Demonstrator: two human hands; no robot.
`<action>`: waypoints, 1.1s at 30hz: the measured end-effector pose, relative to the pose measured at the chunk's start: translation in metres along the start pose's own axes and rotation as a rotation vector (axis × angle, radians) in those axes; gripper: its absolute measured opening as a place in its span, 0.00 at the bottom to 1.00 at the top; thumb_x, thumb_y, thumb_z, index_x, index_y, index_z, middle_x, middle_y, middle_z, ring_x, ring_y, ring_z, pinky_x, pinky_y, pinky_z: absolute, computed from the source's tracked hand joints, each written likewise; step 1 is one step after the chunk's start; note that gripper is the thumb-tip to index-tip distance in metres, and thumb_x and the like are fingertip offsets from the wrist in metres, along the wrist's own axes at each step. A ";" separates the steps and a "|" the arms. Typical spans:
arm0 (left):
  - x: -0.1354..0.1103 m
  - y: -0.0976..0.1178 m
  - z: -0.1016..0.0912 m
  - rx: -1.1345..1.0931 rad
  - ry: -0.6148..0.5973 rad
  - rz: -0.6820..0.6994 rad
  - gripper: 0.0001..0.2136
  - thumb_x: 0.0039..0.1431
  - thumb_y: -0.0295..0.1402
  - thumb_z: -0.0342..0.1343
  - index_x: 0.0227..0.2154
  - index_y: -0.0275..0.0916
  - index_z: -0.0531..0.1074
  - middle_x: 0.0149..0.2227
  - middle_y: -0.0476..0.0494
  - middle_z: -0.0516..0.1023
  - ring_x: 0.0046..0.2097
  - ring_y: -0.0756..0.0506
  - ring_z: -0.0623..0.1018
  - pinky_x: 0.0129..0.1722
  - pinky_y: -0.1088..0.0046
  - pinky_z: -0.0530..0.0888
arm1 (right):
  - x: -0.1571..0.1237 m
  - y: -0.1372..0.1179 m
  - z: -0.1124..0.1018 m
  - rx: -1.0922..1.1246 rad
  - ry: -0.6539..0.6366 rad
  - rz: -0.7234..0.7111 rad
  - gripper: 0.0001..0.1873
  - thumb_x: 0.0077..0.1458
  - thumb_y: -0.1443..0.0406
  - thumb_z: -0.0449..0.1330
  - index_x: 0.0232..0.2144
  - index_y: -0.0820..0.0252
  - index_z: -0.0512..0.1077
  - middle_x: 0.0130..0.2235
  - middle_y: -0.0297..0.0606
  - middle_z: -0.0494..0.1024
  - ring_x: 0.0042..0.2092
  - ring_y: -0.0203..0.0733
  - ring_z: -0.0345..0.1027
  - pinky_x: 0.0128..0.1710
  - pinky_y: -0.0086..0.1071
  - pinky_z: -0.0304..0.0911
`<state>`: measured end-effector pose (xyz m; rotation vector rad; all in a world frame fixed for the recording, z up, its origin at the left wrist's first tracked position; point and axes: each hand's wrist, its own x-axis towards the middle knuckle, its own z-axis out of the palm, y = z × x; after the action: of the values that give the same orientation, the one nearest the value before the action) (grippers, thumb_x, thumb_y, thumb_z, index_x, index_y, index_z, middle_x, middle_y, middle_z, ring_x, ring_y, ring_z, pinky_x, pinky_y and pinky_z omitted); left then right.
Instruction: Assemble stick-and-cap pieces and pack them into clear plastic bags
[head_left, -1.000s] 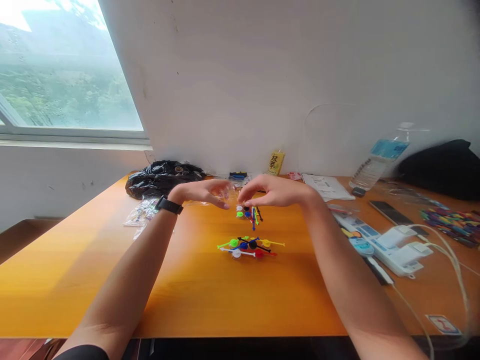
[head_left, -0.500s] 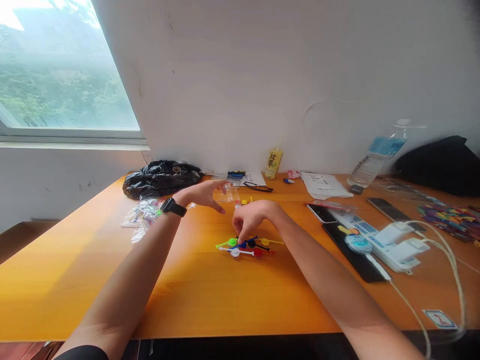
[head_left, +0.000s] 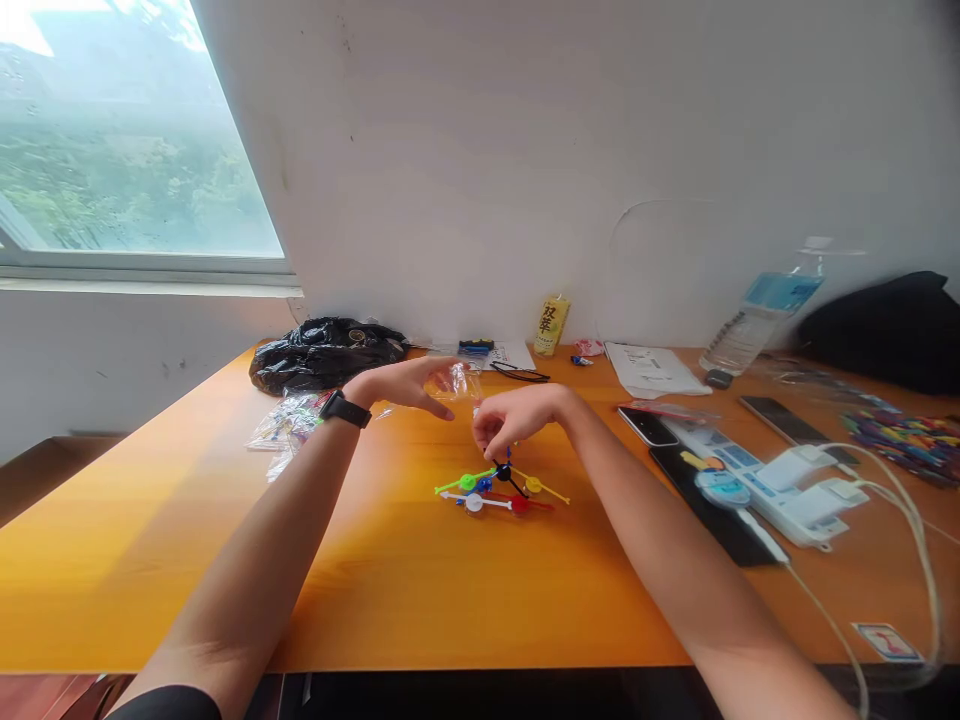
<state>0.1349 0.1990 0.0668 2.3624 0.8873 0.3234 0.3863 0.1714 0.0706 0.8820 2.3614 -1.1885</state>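
My left hand (head_left: 409,385) is raised over the far part of the table, thumb and fingers apart. Clear plastic (head_left: 454,382) shows at its fingers; whether they touch it is unclear. My right hand (head_left: 517,415) is curled in a pinch over a small pile of plastic arrow spinners. A black arrow spinner (head_left: 503,473) slants up to its fingertips. Around it lie a green spinner (head_left: 467,482), a white spinner (head_left: 474,503), a red spinner (head_left: 519,505) and a yellow spinner (head_left: 533,485). A blue spinner (head_left: 484,485) is partly covered among them.
A black plastic bag (head_left: 326,357) and small clear packets (head_left: 281,430) lie at the left. A yellow drink bottle (head_left: 551,326) and papers (head_left: 652,369) are at the back. Phones, a power strip (head_left: 780,492) with cables, and a leaning water bottle (head_left: 761,320) occupy the right.
My right hand has risen from the pile. The black spinner has moved up and now slants, while the yellow one lies at a steeper angle. My left hand is nearly unmoved.
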 end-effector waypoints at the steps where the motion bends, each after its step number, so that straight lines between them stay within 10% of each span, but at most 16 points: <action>1: -0.001 0.001 -0.001 -0.018 0.001 0.001 0.45 0.51 0.46 0.72 0.70 0.43 0.61 0.54 0.39 0.80 0.59 0.36 0.76 0.56 0.63 0.70 | -0.007 0.000 -0.003 0.033 0.030 -0.026 0.15 0.53 0.56 0.69 0.36 0.62 0.76 0.37 0.40 0.83 0.40 0.44 0.77 0.36 0.30 0.65; 11: -0.008 0.010 -0.005 -0.186 0.019 -0.047 0.43 0.55 0.45 0.71 0.72 0.45 0.60 0.55 0.40 0.79 0.56 0.36 0.76 0.54 0.62 0.71 | -0.093 -0.005 -0.016 0.218 0.587 -0.281 0.17 0.58 0.52 0.69 0.36 0.60 0.76 0.35 0.36 0.76 0.36 0.38 0.67 0.36 0.30 0.61; 19: -0.012 0.022 -0.006 -0.446 -0.018 0.091 0.38 0.61 0.39 0.68 0.72 0.46 0.61 0.56 0.36 0.78 0.57 0.37 0.76 0.55 0.59 0.72 | -0.085 -0.005 -0.022 0.436 1.321 -0.422 0.15 0.52 0.56 0.73 0.31 0.59 0.76 0.27 0.30 0.67 0.28 0.33 0.54 0.26 0.29 0.49; 33: -0.003 0.036 0.003 -0.585 0.045 0.164 0.27 0.66 0.43 0.62 0.66 0.46 0.68 0.53 0.39 0.77 0.49 0.41 0.75 0.44 0.67 0.71 | -0.035 -0.023 -0.011 0.554 0.994 -0.370 0.14 0.51 0.56 0.72 0.34 0.60 0.82 0.21 0.27 0.61 0.24 0.31 0.46 0.24 0.31 0.40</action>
<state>0.1528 0.1740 0.0855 1.8854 0.5225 0.6118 0.3970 0.1569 0.1105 1.5313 3.0956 -1.9411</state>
